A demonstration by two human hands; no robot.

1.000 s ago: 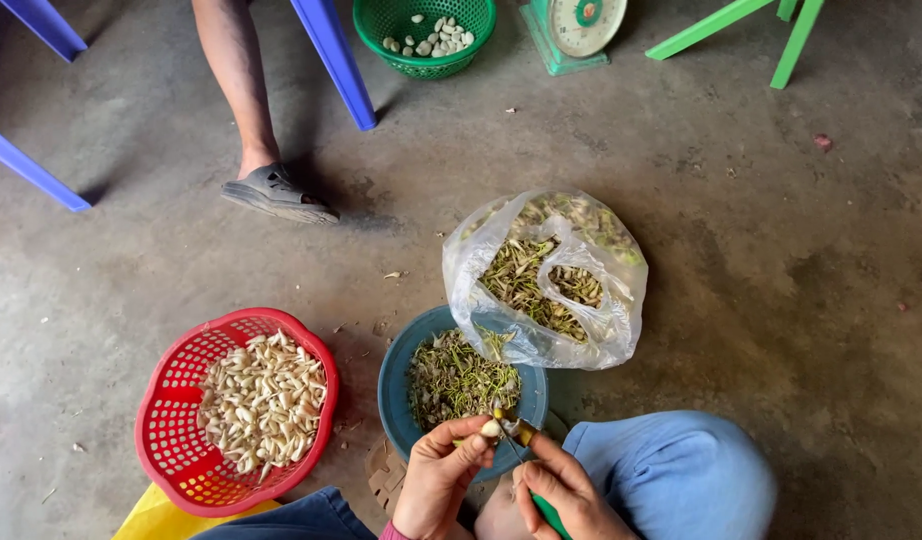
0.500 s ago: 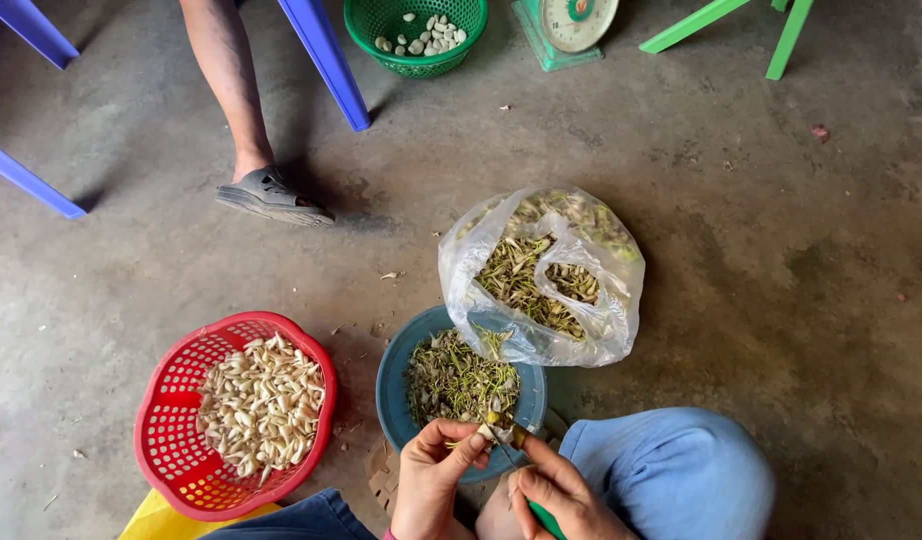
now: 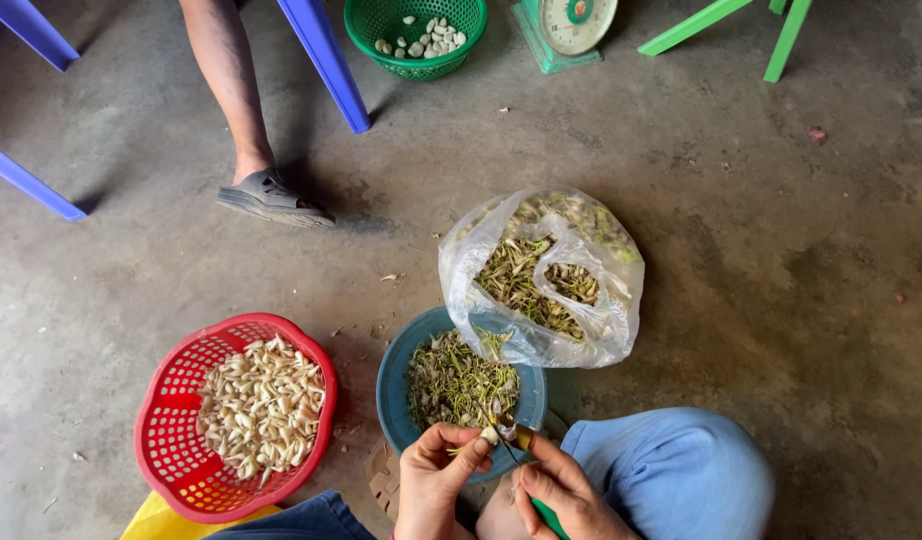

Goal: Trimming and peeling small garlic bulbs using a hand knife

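Observation:
My left hand [image 3: 436, 485] pinches a small pale garlic clove [image 3: 490, 435] over the near rim of a teal bowl [image 3: 393, 375] that holds greenish trimmings. My right hand [image 3: 566, 492] grips a green-handled knife [image 3: 543, 512], and its blade meets the clove. A red basket [image 3: 166, 455] of peeled pale cloves sits to the left of the bowl. A clear plastic bag [image 3: 591, 335] of greenish stalks and scraps leans on the bowl's far right edge.
Another person's bare leg and grey sandal [image 3: 271, 198] stand at the upper left between blue chair legs [image 3: 326, 62]. A green basket [image 3: 416, 30] with a few cloves, a green scale [image 3: 566, 25] and green stool legs [image 3: 786, 40] line the top. My blue-clad knee [image 3: 671, 475] is at lower right.
My hands have stayed over the bowl's near rim while the knife works at the clove. The view has tilted slightly, so everything sits a little lower in the picture.

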